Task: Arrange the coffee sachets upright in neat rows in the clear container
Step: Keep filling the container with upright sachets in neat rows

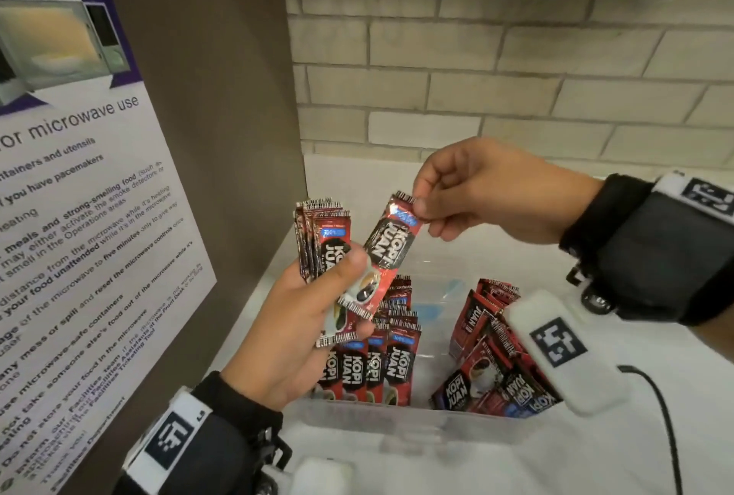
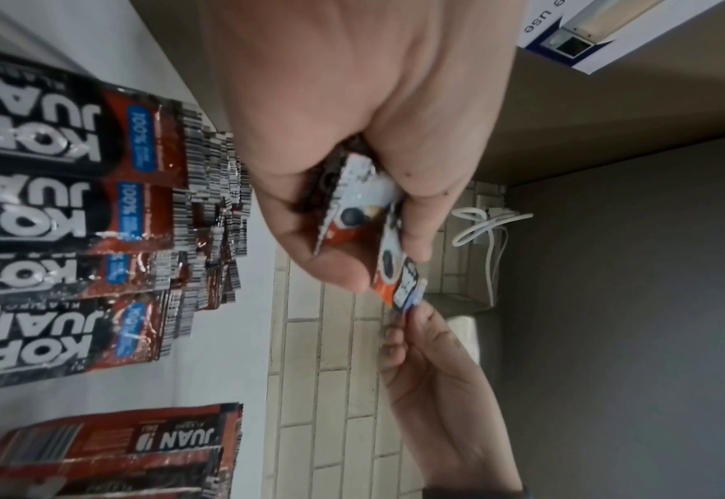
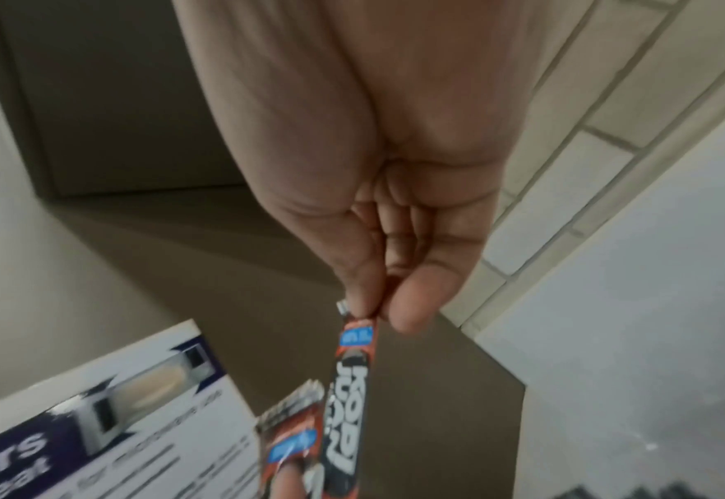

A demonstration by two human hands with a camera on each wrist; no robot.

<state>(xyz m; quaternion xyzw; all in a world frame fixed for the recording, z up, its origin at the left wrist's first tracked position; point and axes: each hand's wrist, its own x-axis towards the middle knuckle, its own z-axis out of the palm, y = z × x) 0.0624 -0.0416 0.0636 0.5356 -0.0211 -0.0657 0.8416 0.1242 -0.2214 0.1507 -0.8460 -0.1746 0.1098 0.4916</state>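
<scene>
Above the clear container (image 1: 401,421), the right hand (image 1: 472,192) pinches one sachet (image 1: 383,252) by its top while the left hand (image 1: 294,335) grips a stack (image 1: 317,236); a loose grip may spill it onto the upright rows (image 1: 377,359).

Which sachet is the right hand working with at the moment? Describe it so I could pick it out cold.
Start at the clear container on the white counter; both hands hover above it. The left hand grips a bunch of sachets standing together. The one you want is the single sachet tilted off that bunch, its top corner pinched by the right hand.
</scene>
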